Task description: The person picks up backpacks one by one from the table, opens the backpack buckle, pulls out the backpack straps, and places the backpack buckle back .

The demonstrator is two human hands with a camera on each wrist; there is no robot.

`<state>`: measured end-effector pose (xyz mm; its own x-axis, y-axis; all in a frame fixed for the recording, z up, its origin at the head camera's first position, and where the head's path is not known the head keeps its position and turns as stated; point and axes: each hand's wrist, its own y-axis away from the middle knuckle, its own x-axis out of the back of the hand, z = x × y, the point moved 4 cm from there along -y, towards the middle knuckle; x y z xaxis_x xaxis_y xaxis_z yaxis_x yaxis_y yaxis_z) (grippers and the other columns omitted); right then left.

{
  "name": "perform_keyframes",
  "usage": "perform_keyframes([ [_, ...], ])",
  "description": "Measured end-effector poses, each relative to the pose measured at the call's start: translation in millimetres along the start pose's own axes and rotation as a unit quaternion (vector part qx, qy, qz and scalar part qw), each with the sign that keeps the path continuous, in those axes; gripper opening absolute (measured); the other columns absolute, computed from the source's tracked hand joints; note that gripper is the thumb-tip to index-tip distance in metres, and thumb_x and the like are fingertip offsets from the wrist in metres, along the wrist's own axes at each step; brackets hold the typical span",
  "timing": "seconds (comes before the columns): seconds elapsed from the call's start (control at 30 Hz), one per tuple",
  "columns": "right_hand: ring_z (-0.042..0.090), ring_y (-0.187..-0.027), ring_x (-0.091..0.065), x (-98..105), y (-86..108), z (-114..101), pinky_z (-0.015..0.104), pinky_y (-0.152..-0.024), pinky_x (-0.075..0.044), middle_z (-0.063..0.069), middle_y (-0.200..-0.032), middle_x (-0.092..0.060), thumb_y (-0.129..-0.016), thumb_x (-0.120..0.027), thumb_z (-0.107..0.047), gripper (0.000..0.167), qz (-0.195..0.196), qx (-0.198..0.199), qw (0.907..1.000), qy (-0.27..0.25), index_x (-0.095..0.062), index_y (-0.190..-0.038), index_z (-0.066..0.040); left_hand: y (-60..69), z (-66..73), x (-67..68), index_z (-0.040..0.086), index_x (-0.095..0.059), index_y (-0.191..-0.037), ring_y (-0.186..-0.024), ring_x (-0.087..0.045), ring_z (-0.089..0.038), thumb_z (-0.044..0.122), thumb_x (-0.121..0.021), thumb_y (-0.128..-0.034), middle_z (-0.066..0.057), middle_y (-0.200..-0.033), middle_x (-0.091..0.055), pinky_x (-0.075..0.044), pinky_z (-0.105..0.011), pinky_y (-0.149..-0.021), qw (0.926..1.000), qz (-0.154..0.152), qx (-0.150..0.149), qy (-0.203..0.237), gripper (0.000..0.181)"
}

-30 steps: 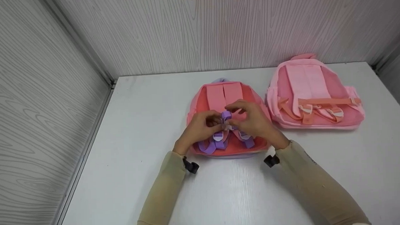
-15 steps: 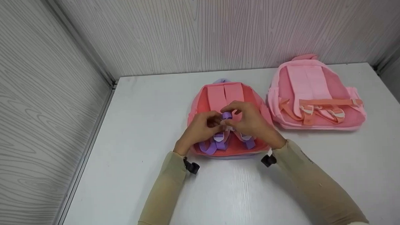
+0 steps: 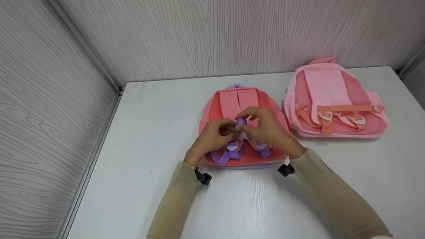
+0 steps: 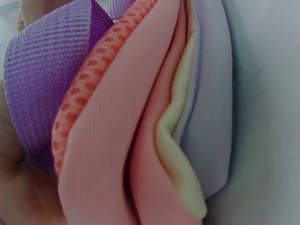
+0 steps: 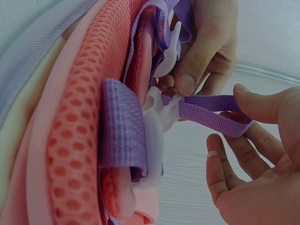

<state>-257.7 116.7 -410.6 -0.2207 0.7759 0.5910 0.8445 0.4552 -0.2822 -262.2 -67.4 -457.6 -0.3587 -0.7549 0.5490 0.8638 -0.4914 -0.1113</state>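
A coral-pink backpack lies back side up, its purple webbing straps and white plastic adjusters around its lower half. My left hand pinches a white plastic buckle just above the back panel. From that buckle a loop of purple strap stands out, and my right hand holds the loop between thumb and finger. The right wrist view shows its other fingers loosely bent below. Mostly purple webbing and the bag's pink side fill the left wrist view; little of the left hand appears there.
A second, light-pink backpack with orange straps lies at the right, close beside the first. Both rest on a white table. Grey wood-grain panels rise behind and at the sides.
My right hand has shifted slightly left, its thumb and finger now at the purple strap loop. The left hand stays at the buckle; both backpacks lie as before.
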Motion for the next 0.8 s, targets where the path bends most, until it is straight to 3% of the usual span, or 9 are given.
perform_keyframes([
  [0.3,0.027,-0.103,-0.068,3.9,1.6,0.4,0.053,-0.100,-0.054,0.009,-0.107,-0.078,-0.094,-0.080,-0.005,0.019,0.006,0.006,0.9999,-0.007,-0.080,-0.113,-0.005,0.2,-0.9,-0.7,0.013,-0.075,-0.126,-0.096,-0.068,-0.015,0.022,-0.078,-0.0995,-0.001,-0.109,-0.074,-0.060,-0.030,-0.092,1.0000,-0.001,0.008,-0.004,0.028],
  [0.53,0.030,-0.104,-0.069,7.3,3.0,1.0,0.054,-0.097,-0.054,0.009,-0.106,-0.079,-0.093,-0.080,-0.003,0.020,0.011,0.024,0.9995,-0.016,-0.079,-0.113,-0.001,0.3,-0.7,0.3,0.015,-0.077,-0.115,-0.084,-0.057,-0.014,0.023,-0.081,-0.0969,0.001,-0.094,-0.066,-0.048,-0.029,-0.074,0.9999,0.007,-0.007,-0.008,0.020],
  [0.7,0.031,-0.105,-0.068,10.5,4.2,1.2,0.054,-0.097,-0.054,0.010,-0.107,-0.078,-0.093,-0.080,-0.003,0.020,0.014,0.021,0.9996,-0.013,-0.080,-0.113,-0.003,0.5,-1.9,0.4,0.016,-0.076,-0.113,-0.083,-0.057,-0.014,0.026,-0.080,-0.0975,0.002,-0.092,-0.064,-0.048,-0.029,-0.073,0.9999,0.009,0.001,-0.005,0.019],
  [0.8,0.032,-0.105,-0.067,13.4,5.4,1.4,0.055,-0.097,-0.055,0.011,-0.108,-0.078,-0.092,-0.081,-0.003,0.021,0.022,0.018,0.9996,-0.005,-0.080,-0.113,-0.004,0.3,-2.2,0.0,0.014,-0.076,-0.114,-0.086,-0.064,-0.013,0.024,-0.080,-0.0974,0.001,-0.097,-0.070,-0.054,-0.029,-0.079,0.9999,0.007,0.002,0.009,0.020],
])
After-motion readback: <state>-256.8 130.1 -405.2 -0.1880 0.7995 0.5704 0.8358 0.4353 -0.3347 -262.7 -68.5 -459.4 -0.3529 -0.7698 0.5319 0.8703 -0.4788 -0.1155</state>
